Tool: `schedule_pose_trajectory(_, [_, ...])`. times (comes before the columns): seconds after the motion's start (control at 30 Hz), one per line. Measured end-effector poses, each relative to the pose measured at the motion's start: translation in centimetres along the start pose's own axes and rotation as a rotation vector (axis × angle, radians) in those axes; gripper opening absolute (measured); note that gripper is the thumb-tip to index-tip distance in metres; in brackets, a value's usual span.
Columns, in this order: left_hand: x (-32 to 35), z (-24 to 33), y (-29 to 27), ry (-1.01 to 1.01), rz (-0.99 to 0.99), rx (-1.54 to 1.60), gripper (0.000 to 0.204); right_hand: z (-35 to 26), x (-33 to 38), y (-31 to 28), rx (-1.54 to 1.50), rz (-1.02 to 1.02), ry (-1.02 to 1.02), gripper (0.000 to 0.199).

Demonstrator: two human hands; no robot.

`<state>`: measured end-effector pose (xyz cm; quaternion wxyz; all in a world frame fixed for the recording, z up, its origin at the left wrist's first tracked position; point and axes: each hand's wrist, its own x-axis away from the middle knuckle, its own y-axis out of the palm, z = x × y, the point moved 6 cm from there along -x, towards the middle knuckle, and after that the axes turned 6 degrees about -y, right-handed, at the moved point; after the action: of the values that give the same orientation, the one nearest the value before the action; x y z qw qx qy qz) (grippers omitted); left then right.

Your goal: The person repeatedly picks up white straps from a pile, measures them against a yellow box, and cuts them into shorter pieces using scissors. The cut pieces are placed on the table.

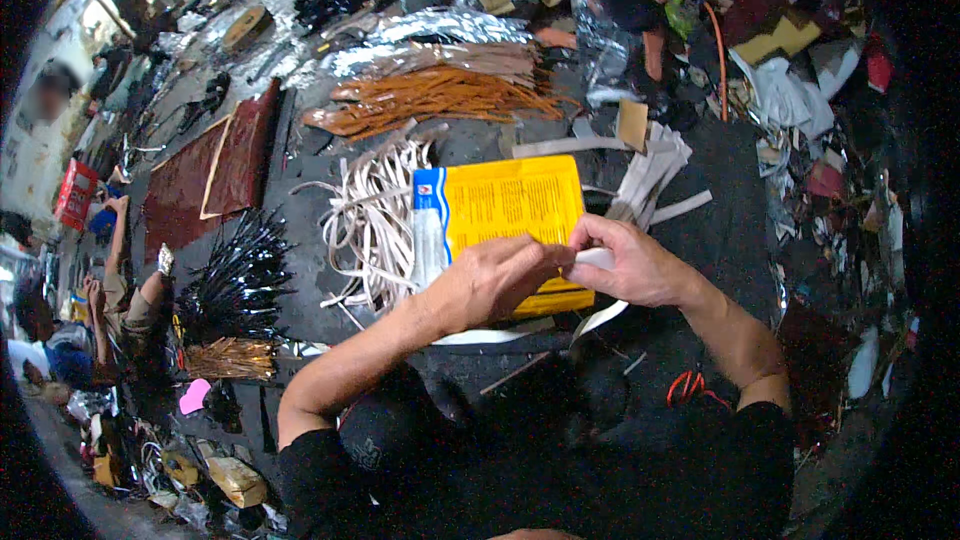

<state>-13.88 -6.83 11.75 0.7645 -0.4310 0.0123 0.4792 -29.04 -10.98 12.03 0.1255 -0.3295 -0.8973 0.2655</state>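
Note:
My left hand (495,280) and my right hand (645,265) meet over the lower right part of a yellow plastic bag (515,202) with a blue and white side. Between the fingertips of both hands, in a pinch, is a white strip (596,259); what looks like its tail hangs below my right hand. Left of the bag lies a loose tangle of off-white strips (372,225), some partly beneath the bag. On the right, more pale strips (650,175) fan out flat. How the fingertips grip the strip is partly hidden.
Brown strips (440,100) and silver strips (440,28) are piled at the far side. To the left lie black strips (235,275) and dark red sheets (205,185). Scissors with orange handles (690,388) rest near my right elbow. Another person (120,280) sits at far left. Scraps line the right edge.

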Motion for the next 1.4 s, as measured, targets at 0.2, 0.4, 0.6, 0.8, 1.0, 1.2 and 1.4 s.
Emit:
schedule_pose_trajectory(0.2, [1.7, -1.7, -1.2, -0.461, 0.048, 0.426, 0.026, 0.1, -0.7, 2.0, -0.135, -0.111, 0.093, 0.026])
schedule_pose_trajectory(0.4, [6.1, -4.8, -4.5, -0.474, 0.075, 0.045, 0.012, 1.1, 0.0, 0.8, 0.35, -0.099, -0.065, 0.032])
schedule_pose_trajectory(0.6, [11.8, -10.4, -6.4, -0.68, 0.18, 0.218, 0.015, 3.8, 4.3, -5.1, -0.001, -0.133, 0.427, 0.017])
schedule_pose_trajectory(0.8, [13.4, -13.6, -3.5, -0.885, 0.42, 0.675, 0.03, 9.5, 4.7, -7.6, 0.36, -0.072, 0.258, 0.022])
schedule_pose_trajectory(1.0, [14.5, -13.7, -2.3, -0.914, 0.599, 0.699, 0.021, 2.5, -5.3, 0.2, 0.419, 0.192, -0.114, 0.02])
schedule_pose_trajectory(1.2, [14.9, -14.1, -1.6, -0.851, 0.727, 0.551, 0.019, -0.2, -13.5, 10.7, 0.286, 0.199, -0.477, 0.017])
schedule_pose_trajectory(1.4, [15.5, -15.2, -1.4, -0.946, 0.751, 0.661, 0.019, 2.6, -15.1, 12.6, 0.061, 0.127, -0.347, 0.014])
